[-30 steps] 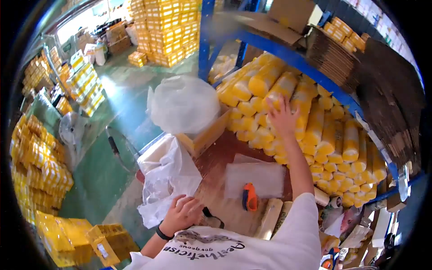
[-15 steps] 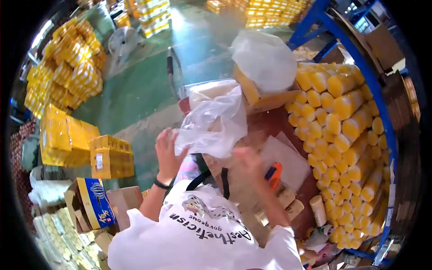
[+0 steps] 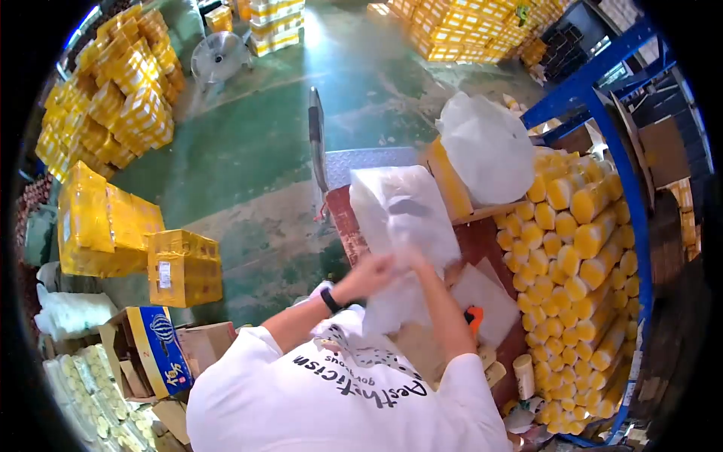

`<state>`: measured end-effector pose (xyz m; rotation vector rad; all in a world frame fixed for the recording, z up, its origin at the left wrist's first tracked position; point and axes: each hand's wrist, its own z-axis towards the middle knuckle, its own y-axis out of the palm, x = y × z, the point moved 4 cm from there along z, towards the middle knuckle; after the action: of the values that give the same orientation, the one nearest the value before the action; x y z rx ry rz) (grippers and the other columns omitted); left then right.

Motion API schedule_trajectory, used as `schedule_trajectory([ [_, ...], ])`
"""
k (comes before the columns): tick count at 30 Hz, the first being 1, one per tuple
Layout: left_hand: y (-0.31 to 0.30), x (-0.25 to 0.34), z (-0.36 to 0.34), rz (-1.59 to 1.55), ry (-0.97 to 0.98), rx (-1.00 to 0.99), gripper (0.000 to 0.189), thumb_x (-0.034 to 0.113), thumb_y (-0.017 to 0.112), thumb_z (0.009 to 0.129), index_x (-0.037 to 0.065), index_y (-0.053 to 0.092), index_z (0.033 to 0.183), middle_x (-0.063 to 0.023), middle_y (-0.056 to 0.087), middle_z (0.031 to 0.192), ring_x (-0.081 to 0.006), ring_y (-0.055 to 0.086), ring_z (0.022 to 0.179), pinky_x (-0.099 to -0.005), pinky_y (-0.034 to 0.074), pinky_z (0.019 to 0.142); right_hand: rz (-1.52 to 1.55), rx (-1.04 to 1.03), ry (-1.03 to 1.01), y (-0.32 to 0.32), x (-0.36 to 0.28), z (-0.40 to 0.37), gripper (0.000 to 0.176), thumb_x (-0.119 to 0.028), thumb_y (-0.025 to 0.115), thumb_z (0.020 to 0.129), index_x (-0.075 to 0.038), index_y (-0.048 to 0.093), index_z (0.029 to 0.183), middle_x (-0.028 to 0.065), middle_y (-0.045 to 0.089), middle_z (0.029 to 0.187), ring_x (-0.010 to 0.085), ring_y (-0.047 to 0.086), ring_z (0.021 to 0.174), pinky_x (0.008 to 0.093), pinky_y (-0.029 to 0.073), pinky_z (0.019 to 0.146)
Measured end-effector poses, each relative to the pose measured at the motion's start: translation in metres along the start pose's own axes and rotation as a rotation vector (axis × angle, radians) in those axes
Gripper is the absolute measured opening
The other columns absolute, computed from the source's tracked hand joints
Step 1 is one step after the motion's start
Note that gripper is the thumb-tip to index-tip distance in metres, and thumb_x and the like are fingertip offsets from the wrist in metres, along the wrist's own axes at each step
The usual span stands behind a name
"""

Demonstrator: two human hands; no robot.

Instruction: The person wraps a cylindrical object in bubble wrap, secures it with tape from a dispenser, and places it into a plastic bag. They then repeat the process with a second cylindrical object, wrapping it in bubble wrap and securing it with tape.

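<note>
Both my hands meet over the dark red table [image 3: 339,215], close together and blurred. My left hand [image 3: 370,273], with a black wristband, and my right hand [image 3: 416,262] grip a clear plastic bag [image 3: 403,218] that lies spread over a white pile at the table's left edge. A second piece of the plastic hangs below my hands. An orange tape dispenser [image 3: 474,316] lies just right of my right forearm on a flat white sheet [image 3: 488,294].
A heap of yellow wrapped rolls [image 3: 580,256] fills the blue rack [image 3: 602,113] on the right. An open yellow carton [image 3: 452,184] holds a bulging white bag [image 3: 486,147]. Yellow boxes [image 3: 181,267] and a blue-printed carton [image 3: 154,350] stand on the green floor to the left.
My right hand left the yellow rolls and came down to the plastic bag. My left hand rose from the table edge to the bag. The head turned left and down.
</note>
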<state>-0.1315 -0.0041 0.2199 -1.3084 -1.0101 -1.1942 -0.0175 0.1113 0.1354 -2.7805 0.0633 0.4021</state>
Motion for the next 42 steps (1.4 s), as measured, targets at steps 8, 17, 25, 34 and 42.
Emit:
schedule_trajectory([
  [8,0.028,0.076,-0.034,-0.182,0.257,-0.92,0.011,0.01,0.053,0.091,0.001,0.057,0.096,-0.0089,0.06,0.08,-0.0201,0.056,0.071,-0.0309,0.045,0.065,-0.188,0.203,-0.081,0.004,0.063,-0.039,0.028,-0.027,0.061,0.081,-0.008,0.06,0.101,0.0096,0.06,0.103,0.0225,0.058,0.1,0.0396,0.051,0.077],
  [17,-0.117,-0.118,0.056,0.445,-0.004,0.47,0.069,0.008,0.069,0.067,0.005,0.045,0.131,-0.0137,0.051,0.12,-0.0292,0.051,0.11,-0.0347,0.039,0.097,-0.137,0.221,-0.055,-0.012,0.079,-0.032,0.031,-0.03,0.059,0.083,-0.008,0.057,0.105,0.0099,0.059,0.104,0.0239,0.058,0.099,0.0414,0.051,0.078],
  [25,-0.115,-0.18,0.089,0.352,-0.005,-0.069,0.035,0.012,0.076,0.066,0.007,0.065,0.099,-0.0145,0.064,0.099,-0.0336,0.062,0.091,-0.0404,0.05,0.077,-0.052,0.201,-0.046,-0.022,0.099,-0.034,0.034,-0.033,0.057,0.085,-0.009,0.054,0.109,0.0102,0.058,0.105,0.0251,0.059,0.098,0.043,0.051,0.079],
  [34,-0.146,-0.197,0.07,0.524,-0.301,0.305,0.022,0.008,0.058,0.07,0.005,0.059,0.092,-0.0224,0.064,0.085,-0.0423,0.061,0.086,-0.0506,0.05,0.074,0.096,0.341,-0.157,-0.02,0.093,-0.045,0.038,-0.036,0.055,0.086,-0.01,0.05,0.113,0.0105,0.057,0.106,0.0264,0.059,0.097,0.0448,0.051,0.079],
  [42,-0.198,-0.202,0.038,0.686,-0.556,0.501,0.016,0.01,0.053,0.074,0.012,0.058,0.09,-0.0185,0.064,0.087,-0.0402,0.061,0.084,-0.0498,0.049,0.071,1.033,1.311,-0.883,-0.015,0.038,-0.229,0.046,-0.042,0.054,0.086,-0.011,0.045,0.12,0.0109,0.054,0.111,0.028,0.058,0.098,0.0451,0.051,0.081],
])
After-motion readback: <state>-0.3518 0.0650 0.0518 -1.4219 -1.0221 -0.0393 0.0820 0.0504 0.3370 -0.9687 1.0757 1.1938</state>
